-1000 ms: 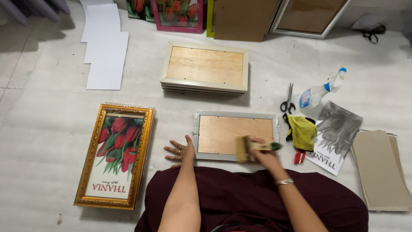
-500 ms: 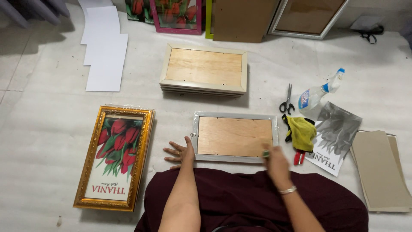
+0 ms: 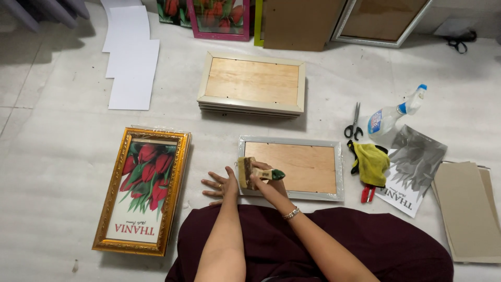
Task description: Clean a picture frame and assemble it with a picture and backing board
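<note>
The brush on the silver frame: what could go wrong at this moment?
The right hand holds the brush at the left edge of the silver frame, beside the left hand; a stroke might hit those fingers. The scissors and spray bottle lie close by, where a wide sweep could knock them.

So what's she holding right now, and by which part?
The right hand holds a brush by its green handle, bristle end over the left edge of the silver frame. The left hand holds nothing; it lies flat on the floor beside the frame.
</note>
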